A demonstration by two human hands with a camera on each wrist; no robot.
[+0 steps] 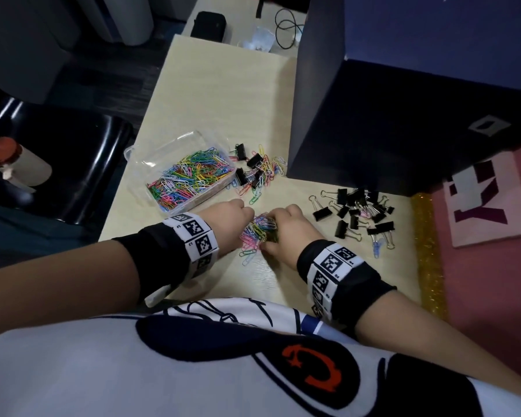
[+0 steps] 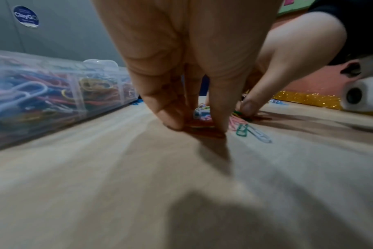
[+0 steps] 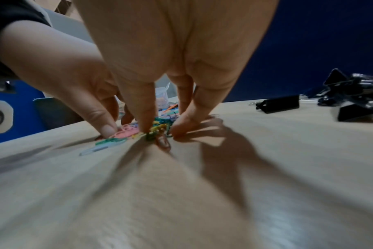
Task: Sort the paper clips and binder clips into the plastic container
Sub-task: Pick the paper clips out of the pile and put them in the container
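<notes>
While both hands crowd the near middle of the wooden table [image 1: 217, 94], we see the left hand [image 1: 229, 219] and the right hand [image 1: 286, 228] closing in from either side on one small heap of coloured paper clips [image 1: 257, 231]. From the left wrist view, the thumb and fingertips [image 2: 220, 124] point straight down and pinch clips against the tabletop. From the right wrist view, the right fingertips [image 3: 146, 124] do the same, curled down and nipping the green and yellow clips, with the left thumb pressing on the pink ones just beside them. A few clips trail loose at the near edge of the heap.

We spot the plastic container [image 1: 139, 152] just beyond the left hand, its visible compartment well filled with paper clips. Past its right end lies a mixed scatter [image 1: 257, 170] of paper clips and black binder clips. Over to the right of the right hand sits a separate cluster of binder clips [image 1: 355, 212], near the dark blue box [image 1: 403, 115].
</notes>
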